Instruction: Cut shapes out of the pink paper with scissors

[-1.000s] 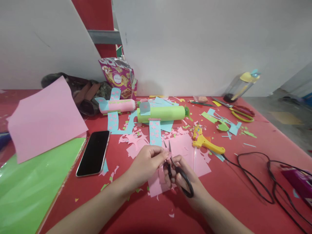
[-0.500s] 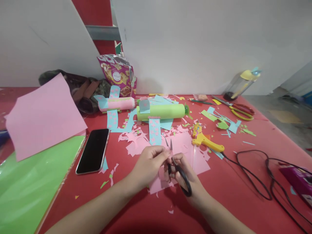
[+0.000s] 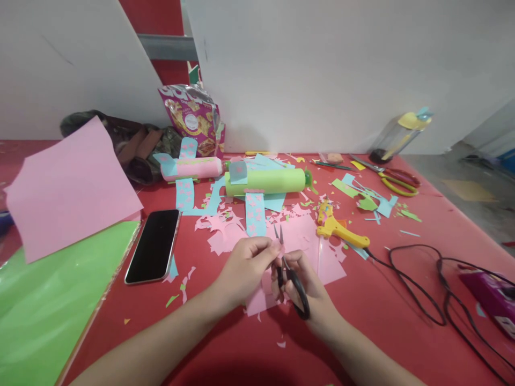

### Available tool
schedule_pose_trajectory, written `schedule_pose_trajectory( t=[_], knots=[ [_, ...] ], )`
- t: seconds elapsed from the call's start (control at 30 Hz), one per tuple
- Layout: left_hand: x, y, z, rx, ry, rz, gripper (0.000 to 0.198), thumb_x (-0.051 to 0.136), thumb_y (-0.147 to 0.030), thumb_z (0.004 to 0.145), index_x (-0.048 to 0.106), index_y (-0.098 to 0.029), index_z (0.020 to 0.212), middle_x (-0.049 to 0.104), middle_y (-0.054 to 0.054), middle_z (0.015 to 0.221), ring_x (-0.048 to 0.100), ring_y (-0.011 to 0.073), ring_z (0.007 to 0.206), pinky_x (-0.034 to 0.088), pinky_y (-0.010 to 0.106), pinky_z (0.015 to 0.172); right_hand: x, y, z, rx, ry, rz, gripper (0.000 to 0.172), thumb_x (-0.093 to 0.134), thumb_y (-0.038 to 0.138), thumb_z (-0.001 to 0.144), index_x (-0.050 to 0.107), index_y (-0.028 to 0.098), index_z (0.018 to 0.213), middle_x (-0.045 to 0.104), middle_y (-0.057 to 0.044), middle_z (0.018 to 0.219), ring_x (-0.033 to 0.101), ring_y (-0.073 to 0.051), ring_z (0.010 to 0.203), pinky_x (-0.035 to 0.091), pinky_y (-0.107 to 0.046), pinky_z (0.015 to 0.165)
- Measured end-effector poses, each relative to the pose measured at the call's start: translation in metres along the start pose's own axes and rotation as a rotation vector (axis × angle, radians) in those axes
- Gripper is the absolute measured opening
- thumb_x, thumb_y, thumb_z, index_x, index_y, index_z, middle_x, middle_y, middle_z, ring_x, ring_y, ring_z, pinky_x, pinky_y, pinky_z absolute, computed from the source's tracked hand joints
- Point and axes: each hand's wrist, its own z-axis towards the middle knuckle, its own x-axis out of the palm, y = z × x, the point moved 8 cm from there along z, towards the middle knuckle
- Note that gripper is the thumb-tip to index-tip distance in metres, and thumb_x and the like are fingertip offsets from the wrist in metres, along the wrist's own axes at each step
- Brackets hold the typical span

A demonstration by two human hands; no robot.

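Cutting looks under way: right hand (image 3: pixel 300 284) grips black scissors (image 3: pixel 290 271), blades slightly parted; left hand (image 3: pixel 243 265) pinches 1 tiny pink scrap (image 3: pixel 277 251) at the blades, above pink paper (image 3: pixel 301 241) on the red table (image 3: pixel 362 332); next snip needs steady turning.

Red table (image 3: pixel 249 348) is bare near the person; phone (image 3: pixel 153 245), glue gun (image 3: pixel 338 228) and black cable (image 3: pixel 418 289) block the sides.
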Motion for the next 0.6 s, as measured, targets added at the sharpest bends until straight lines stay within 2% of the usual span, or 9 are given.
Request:
schedule_pose_trajectory(
  t=[0.13, 0.33, 0.4, 0.5, 0.6],
  knots=[
    [-0.001, 0.0, 0.0, 0.002, 0.001, 0.009, 0.03, 0.043, -0.03, 0.079, 0.046, -0.014, 0.053, 0.045, -0.004, 0.048, 0.043, 0.0075, 0.046, 0.032, 0.02, 0.048, -0.001, -0.001, 0.001, 0.025, -0.026, -0.001, 0.036, 0.06, 0.047, 0.067, 0.037, 0.023, 0.081, 0.043, 0.005, 0.071, 0.04, -0.005, 0.048, 0.037, -0.022, 0.048],
    [-0.001, 0.003, 0.001, -0.003, 0.01, 0.038, 0.029, 0.044, -0.029, 0.078, 0.044, -0.015, 0.053, 0.043, -0.004, 0.049, 0.041, 0.0073, 0.047, 0.031, 0.02, 0.05, -0.006, -0.003, 0.003, 0.033, -0.087, 0.017, 0.038, 0.062, 0.046, 0.065, 0.035, 0.024, 0.083, 0.044, 0.006, 0.07, 0.04, -0.003, 0.041, 0.031, -0.019, 0.038],
    [0.001, 0.002, 0.002, 0.005, 0.027, 0.078, 0.028, 0.043, -0.029, 0.078, 0.046, -0.015, 0.054, 0.044, -0.004, 0.052, 0.041, 0.0076, 0.05, 0.032, 0.02, 0.052, -0.011, -0.002, 0.002, 0.008, -0.114, 0.022, 0.038, 0.062, 0.045, 0.066, 0.037, 0.024, 0.086, 0.044, 0.005, 0.072, 0.042, -0.004, 0.043, 0.034, -0.02, 0.041],
    [0.006, -0.002, 0.002, 0.026, 0.11, 0.141, 0.028, 0.041, -0.026, 0.078, 0.045, -0.014, 0.053, 0.045, -0.003, 0.053, 0.042, 0.0081, 0.053, 0.033, 0.02, 0.054, -0.016, 0.001, 0.002, -0.047, -0.128, 0.052, 0.039, 0.061, 0.046, 0.067, 0.039, 0.024, 0.091, 0.046, 0.004, 0.074, 0.047, -0.007, 0.055, 0.04, -0.023, 0.054],
    [0.009, -0.004, 0.002, 0.018, 0.171, 0.283, 0.028, 0.04, -0.024, 0.077, 0.042, -0.014, 0.051, 0.036, -0.004, 0.049, 0.034, 0.0069, 0.048, 0.027, 0.019, 0.048, -0.022, 0.002, 0.003, -0.055, -0.173, 0.102, 0.035, 0.063, 0.04, 0.067, 0.042, 0.025, 0.09, 0.046, 0.003, 0.075, 0.049, -0.009, 0.066, 0.041, -0.024, 0.063]
  ],
)
